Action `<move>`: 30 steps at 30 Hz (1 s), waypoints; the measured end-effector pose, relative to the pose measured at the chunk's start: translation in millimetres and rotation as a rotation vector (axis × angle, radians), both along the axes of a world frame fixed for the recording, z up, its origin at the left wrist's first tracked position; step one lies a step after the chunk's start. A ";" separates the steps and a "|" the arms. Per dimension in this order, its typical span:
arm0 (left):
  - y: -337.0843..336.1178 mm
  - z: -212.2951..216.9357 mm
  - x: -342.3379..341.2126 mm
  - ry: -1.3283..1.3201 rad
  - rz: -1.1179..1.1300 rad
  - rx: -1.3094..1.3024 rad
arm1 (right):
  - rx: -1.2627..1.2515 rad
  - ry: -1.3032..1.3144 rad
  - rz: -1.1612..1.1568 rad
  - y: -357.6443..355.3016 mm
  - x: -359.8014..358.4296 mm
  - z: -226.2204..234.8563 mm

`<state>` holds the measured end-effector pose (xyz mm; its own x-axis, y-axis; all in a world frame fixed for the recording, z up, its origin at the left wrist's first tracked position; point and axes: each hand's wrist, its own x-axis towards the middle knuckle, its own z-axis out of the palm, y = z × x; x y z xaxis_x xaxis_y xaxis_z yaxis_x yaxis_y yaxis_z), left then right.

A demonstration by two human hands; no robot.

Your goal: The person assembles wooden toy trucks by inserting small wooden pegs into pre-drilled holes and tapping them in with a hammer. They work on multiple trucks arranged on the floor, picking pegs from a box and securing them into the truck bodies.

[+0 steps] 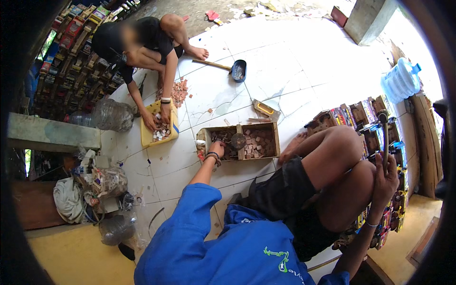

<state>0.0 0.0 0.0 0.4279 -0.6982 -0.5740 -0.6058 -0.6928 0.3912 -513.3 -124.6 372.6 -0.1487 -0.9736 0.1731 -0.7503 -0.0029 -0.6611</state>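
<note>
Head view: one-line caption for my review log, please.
Seated on white tiles, left hand reaches into a wooden box of small blocks; right hand holds a hammer.

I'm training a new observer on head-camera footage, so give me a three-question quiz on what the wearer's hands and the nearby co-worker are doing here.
1. True or false: the left hand reaches into the wooden tray of small pieces.
2. What does the right hand hold? A) a plastic bottle B) a long-handled tool held upright C) a dustpan
3. Fill in: the co-worker's hands sort small pieces in a ____ tray.

Key: 1 true; 2 B; 3 yellow.
</note>
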 end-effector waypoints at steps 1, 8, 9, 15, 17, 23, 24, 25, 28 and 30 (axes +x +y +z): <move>-2.7 -3.1 -0.5 -0.040 -0.076 0.063 | -0.003 -0.015 0.008 -0.4 -0.2 0.1; -1.4 -82.5 6.8 -0.196 -0.355 0.360 | 0.011 -0.026 -0.003 0.1 -0.6 3.5; -0.3 -101.2 11.3 -0.192 -0.313 0.341 | -0.011 -0.006 -0.001 0.8 0.0 3.3; 4.6 -148.5 27.4 -0.167 -0.301 0.374 | -0.038 -0.025 0.005 1.5 0.5 0.9; 2.4 -139.9 25.8 -0.135 -0.237 0.424 | -0.059 -0.070 0.025 1.6 0.0 -1.3; 1.6 -63.4 22.5 -0.180 -0.344 0.290 | -0.095 -0.068 0.030 0.5 -3.6 -6.4; 5.1 -49.8 16.7 -0.167 -0.300 0.211 | -0.078 -0.067 0.012 0.6 -4.3 -6.8; 7.2 -37.7 10.8 -0.157 -0.255 0.129 | -0.075 -0.083 0.009 -0.3 -4.5 -7.5; 9.9 -13.0 -2.6 -0.038 -0.062 -0.024 | -0.044 -0.090 -0.005 -0.3 -6.8 -8.4; 12.9 -0.3 -4.0 0.084 0.059 -0.127 | -0.023 -0.083 -0.010 -1.4 -6.9 -8.9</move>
<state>-4.0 12.9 -0.3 0.4247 -0.7427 -0.5178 -0.5270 -0.6678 0.5256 -520.1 -126.0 363.7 -0.1733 -0.9679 0.1819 -0.6930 -0.0114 -0.7208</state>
